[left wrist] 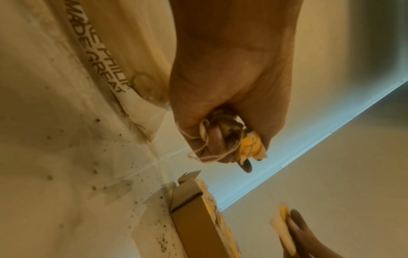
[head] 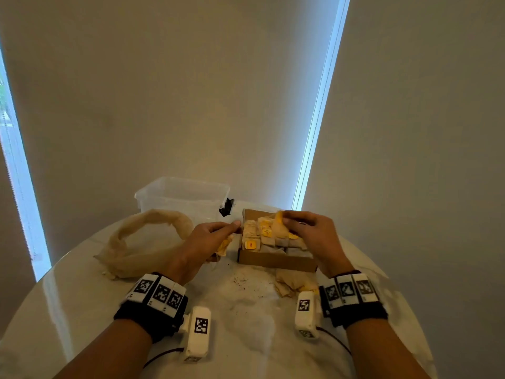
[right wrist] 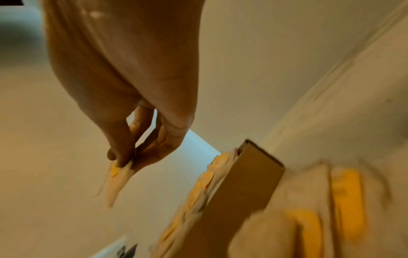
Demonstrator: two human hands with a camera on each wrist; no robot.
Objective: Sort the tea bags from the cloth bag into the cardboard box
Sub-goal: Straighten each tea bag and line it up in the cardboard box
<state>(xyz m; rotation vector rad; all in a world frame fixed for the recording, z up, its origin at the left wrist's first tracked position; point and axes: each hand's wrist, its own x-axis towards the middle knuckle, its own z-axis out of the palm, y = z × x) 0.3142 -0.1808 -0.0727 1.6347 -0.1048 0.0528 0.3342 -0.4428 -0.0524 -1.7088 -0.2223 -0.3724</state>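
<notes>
Pinching a single tea bag [head: 278, 225] between thumb and fingertips, the right hand [head: 310, 233] holds it above the far side of the cardboard box [head: 276, 260], which sits on the round table [head: 246, 318] towards its far edge; the left hand [head: 207, 243], just beside the box's left wall, is closed round a crumpled bunch of tea bags [left wrist: 234, 139], their strings and a yellow tag spilling from the fist in the left wrist view; the box is already packed with rows of bags, yellow tags uppermost, and looks nearly full; the cloth bag [head: 142, 242] lies slack and open near the table's left edge, in front of a clear plastic tub [head: 183, 195] at the far edge; more loose bags [head: 291, 283] lie in a small heap against the box's near right corner, and dark specks that may be spilled tea leaf dot the tabletop. Each bag looks all but weightless, soft and limp, its paper thin enough to tear and shed its contents under a hard squeeze, so a light pinch at the top fold or the tag seems the safest hold, with the pouch left to hang free; the strings in the left fist appear tangled and would likely need teasing apart gently, not pulling; the box's card walls look stiff enough to press bags against when sliding one into a gap.
</notes>
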